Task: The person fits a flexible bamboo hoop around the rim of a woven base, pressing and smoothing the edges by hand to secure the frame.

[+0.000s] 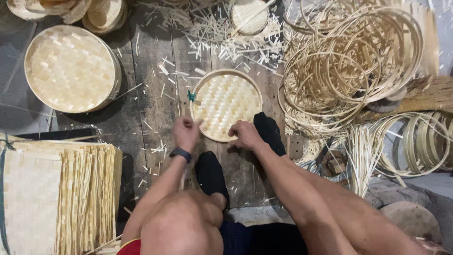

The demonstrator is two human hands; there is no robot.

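My left hand (186, 133) pinches a thin bamboo strip (190, 109) while my right hand (245, 135) curls its fingers over the near rim of a round woven bamboo tray (226, 104), flat on dark floorboards (146, 118). Stacked woven mats (56, 189) lie left, loose bamboo hoops (349, 66) right. Beyond, a finished woven tray (71, 68) and offcuts (222, 33).

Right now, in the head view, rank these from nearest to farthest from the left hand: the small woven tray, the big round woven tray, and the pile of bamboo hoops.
1. Small woven tray: touching the left hand, just above it.
2. Big round woven tray: upper left.
3. Pile of bamboo hoops: far upper right.
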